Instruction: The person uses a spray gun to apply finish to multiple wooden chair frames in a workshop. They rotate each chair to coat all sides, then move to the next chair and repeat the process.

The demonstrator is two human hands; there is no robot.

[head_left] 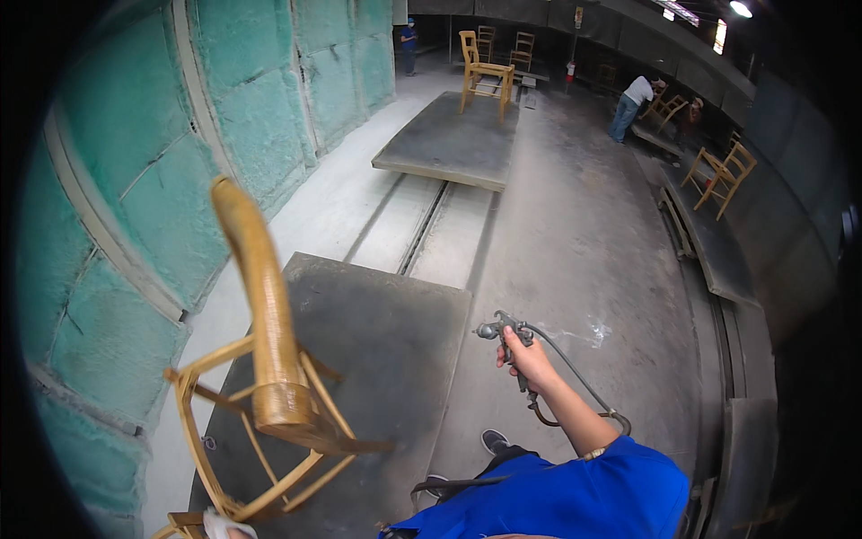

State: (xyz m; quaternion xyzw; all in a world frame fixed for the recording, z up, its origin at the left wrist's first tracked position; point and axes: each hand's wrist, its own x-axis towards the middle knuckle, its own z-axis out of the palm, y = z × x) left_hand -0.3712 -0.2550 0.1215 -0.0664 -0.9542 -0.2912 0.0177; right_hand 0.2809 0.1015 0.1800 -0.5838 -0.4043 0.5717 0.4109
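Observation:
My right hand [528,357] is wrapped round the grip of a metal spray gun [509,331], its nozzle pointing left. A grey hose [575,373] loops from the gun toward my forearm. To the left, a light wooden chair [278,359] stands tilted over a dark flat platform [377,341], its thick curved part closest to me and its thin legs and rungs spread below. At the lower left edge my left hand [230,528], in a white covering, is closed at the chair's frame; most of it is cut off by the picture's edge.
Teal filter panels [171,171] line the left wall. Ahead, another platform [440,148] bears a wooden chair [485,76] above floor rails [422,225]. At right, a chair [721,175] stands on a side platform [718,238]. People [633,103] bend over chairs farther back; another person [409,45] stands far left.

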